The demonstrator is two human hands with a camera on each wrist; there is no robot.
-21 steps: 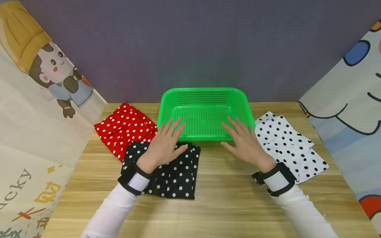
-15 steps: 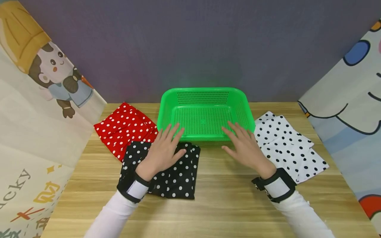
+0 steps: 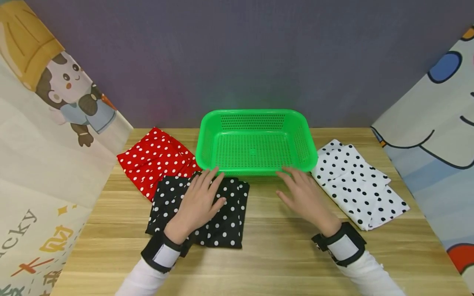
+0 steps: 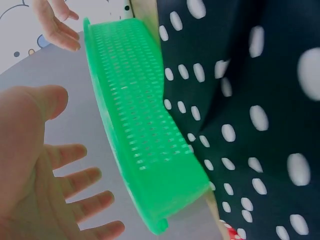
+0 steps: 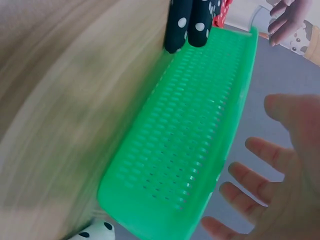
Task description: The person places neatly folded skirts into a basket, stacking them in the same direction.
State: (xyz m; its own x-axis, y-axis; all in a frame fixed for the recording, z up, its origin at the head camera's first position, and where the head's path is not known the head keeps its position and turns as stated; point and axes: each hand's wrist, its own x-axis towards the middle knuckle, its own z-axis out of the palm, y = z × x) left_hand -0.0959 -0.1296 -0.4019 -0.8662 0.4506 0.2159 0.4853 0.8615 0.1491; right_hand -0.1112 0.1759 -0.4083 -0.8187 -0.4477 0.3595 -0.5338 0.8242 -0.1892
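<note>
A green plastic basket [image 3: 255,150] with perforated walls stands at the back middle of the table, with nothing in it. My left hand [image 3: 196,203] hovers palm down over a folded black cloth with white dots [image 3: 226,222], fingers spread and holding nothing. To the right, my right hand [image 3: 305,197] is held above the wood before the basket's near right corner, fingers also spread. Both wrist views show a gap between the fingers and the basket wall [image 4: 135,100]. A red cloth with white dots [image 3: 155,158] lies partly under the black one.
Right of the basket lies a folded white cloth with black dots [image 3: 355,185]. A grey wall [image 3: 252,57] rises behind the wooden table [image 3: 281,263]. Printed cartoon hangings flank both sides, one of them a left curtain [image 3: 40,164].
Both hands have drawn back toward the person, away from above the basket's near rim. The basket and the cloths stay where they were.
</note>
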